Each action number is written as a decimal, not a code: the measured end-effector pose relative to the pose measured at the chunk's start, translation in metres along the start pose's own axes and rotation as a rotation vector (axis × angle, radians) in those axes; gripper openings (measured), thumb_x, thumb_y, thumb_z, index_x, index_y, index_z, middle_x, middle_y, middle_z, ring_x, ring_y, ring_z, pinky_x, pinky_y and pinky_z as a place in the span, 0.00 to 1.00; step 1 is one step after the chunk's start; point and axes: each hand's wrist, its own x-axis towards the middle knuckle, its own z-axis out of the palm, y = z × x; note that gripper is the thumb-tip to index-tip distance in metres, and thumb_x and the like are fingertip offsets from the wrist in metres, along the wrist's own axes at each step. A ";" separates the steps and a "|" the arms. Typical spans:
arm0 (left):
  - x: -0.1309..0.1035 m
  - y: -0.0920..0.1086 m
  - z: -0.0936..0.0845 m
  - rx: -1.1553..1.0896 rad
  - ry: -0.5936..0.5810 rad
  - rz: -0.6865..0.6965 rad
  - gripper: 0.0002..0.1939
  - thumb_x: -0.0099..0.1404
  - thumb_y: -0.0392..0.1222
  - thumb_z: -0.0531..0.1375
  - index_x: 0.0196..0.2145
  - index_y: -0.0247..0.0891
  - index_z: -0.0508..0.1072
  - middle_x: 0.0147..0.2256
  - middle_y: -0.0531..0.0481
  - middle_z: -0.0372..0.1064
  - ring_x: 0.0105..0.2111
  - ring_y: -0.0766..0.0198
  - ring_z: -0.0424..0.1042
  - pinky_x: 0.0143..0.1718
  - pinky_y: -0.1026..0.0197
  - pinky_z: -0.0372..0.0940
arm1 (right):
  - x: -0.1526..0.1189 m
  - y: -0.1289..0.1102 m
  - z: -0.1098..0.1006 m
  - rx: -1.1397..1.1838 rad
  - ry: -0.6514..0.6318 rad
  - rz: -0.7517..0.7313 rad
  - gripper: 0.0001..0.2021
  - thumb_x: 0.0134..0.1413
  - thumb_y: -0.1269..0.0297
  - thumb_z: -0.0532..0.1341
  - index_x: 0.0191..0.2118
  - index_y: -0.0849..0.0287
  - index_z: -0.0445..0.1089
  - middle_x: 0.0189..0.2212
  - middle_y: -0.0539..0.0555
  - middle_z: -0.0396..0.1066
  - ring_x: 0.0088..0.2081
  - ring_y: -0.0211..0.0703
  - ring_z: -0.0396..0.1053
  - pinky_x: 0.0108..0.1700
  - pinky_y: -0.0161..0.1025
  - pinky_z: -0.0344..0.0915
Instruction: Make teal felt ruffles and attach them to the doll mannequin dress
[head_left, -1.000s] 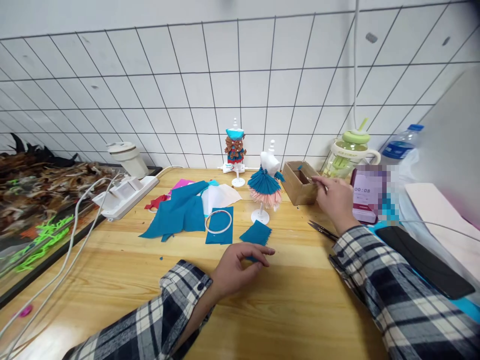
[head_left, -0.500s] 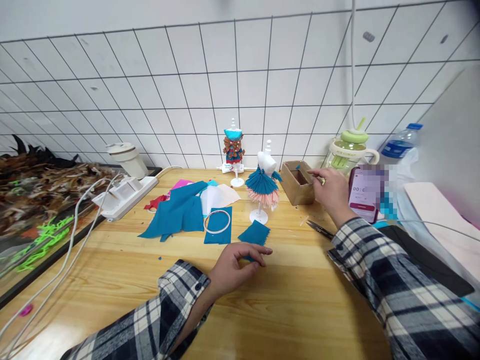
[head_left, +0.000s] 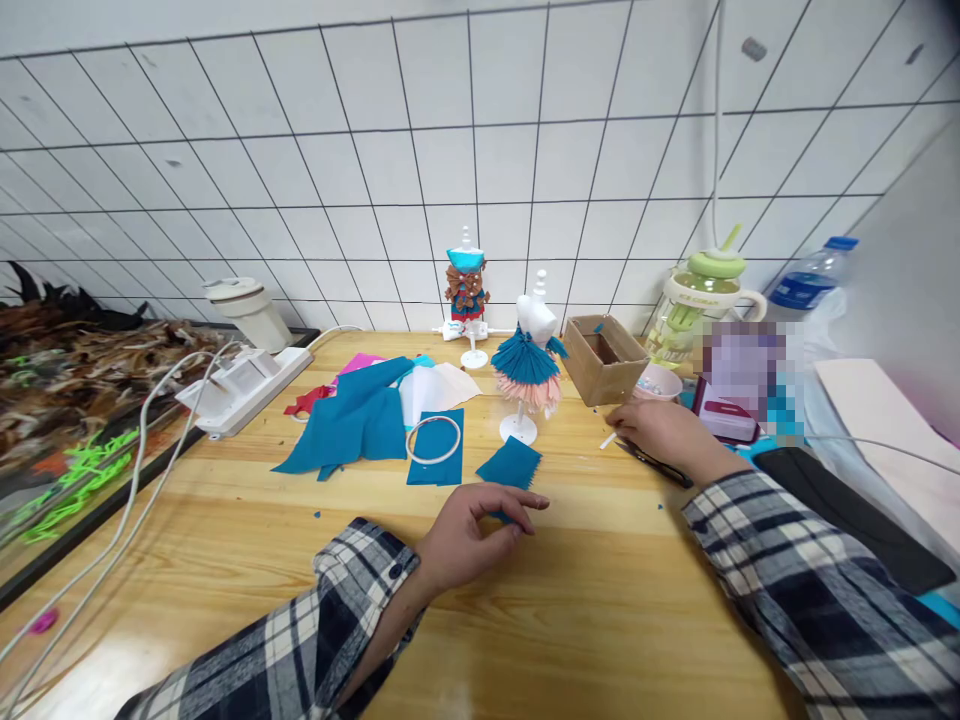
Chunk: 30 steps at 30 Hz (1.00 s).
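A pale wooden table [head_left: 570, 610] with streaky grain stands against a white wall [head_left: 375, 170] ruled into squares by dark lines. At the far left, brown feathers [head_left: 75, 360] lie heaped beside a white power strip [head_left: 244, 395]. At the right stand a green-lidded jug [head_left: 675, 310] and a phone [head_left: 727, 410], partly blurred out.

A person in plaid sleeves works here. The left hand [head_left: 476, 535] lies low, fingers loosely spread and bent, at the near end of a small teal cloth [head_left: 514, 462] in front of the nearer dress form; whether it presses the cloth is unclear. The right hand [head_left: 679, 435] reaches over dark scissors [head_left: 664, 467] on the table's right side, fingertips bunched near a thin white strip [head_left: 607, 441]; I cannot tell whether it grips either one.

The small cloth is flat, with one jagged edge. The nearer dress form [head_left: 529, 360], smooth and white on a round-based stand, wears a pleated teal skirt over ruffled peach. Behind it, another form [head_left: 466, 285] wears turquoise and brown bows. A brown cardboard box [head_left: 600, 385] sits beside a pink bowl [head_left: 660, 382]. Left of centre, a slim pale ring [head_left: 431, 462] lies on a teal rectangle [head_left: 435, 476], next to crumpled teal fabric [head_left: 352, 420].
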 end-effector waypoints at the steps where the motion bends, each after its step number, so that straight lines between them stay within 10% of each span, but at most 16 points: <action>1: 0.000 -0.001 0.000 -0.003 -0.002 0.003 0.07 0.57 0.29 0.59 0.31 0.37 0.77 0.44 0.45 0.76 0.46 0.57 0.74 0.49 0.57 0.66 | 0.001 0.000 0.002 -0.026 -0.028 -0.008 0.09 0.54 0.68 0.56 0.33 0.55 0.74 0.33 0.53 0.75 0.35 0.44 0.70 0.32 0.35 0.57; 6: 0.000 0.002 -0.001 0.008 0.012 -0.001 0.06 0.57 0.31 0.60 0.30 0.36 0.77 0.44 0.44 0.76 0.45 0.56 0.74 0.48 0.56 0.66 | 0.004 0.003 0.007 -0.078 -0.066 -0.092 0.07 0.55 0.73 0.53 0.33 0.60 0.69 0.36 0.59 0.71 0.36 0.45 0.69 0.35 0.37 0.58; 13: 0.002 0.007 0.000 0.003 0.017 -0.008 0.07 0.55 0.30 0.60 0.28 0.37 0.78 0.42 0.44 0.77 0.43 0.56 0.75 0.46 0.57 0.67 | 0.004 0.002 -0.006 0.148 0.194 0.033 0.09 0.60 0.66 0.50 0.39 0.58 0.68 0.34 0.55 0.73 0.35 0.45 0.70 0.35 0.38 0.60; 22: 0.001 0.009 0.001 0.006 0.018 0.003 0.07 0.54 0.30 0.60 0.27 0.36 0.78 0.42 0.44 0.77 0.43 0.56 0.75 0.46 0.58 0.68 | 0.006 0.008 0.008 -0.025 -0.071 -0.046 0.10 0.57 0.67 0.54 0.33 0.56 0.73 0.35 0.54 0.74 0.37 0.45 0.70 0.35 0.36 0.59; 30: 0.000 0.008 0.002 0.019 0.033 0.011 0.08 0.53 0.28 0.59 0.28 0.37 0.78 0.42 0.44 0.77 0.43 0.57 0.76 0.46 0.58 0.68 | 0.000 0.001 0.011 -0.061 -0.002 -0.067 0.07 0.59 0.70 0.50 0.37 0.61 0.65 0.36 0.60 0.70 0.37 0.47 0.69 0.36 0.39 0.59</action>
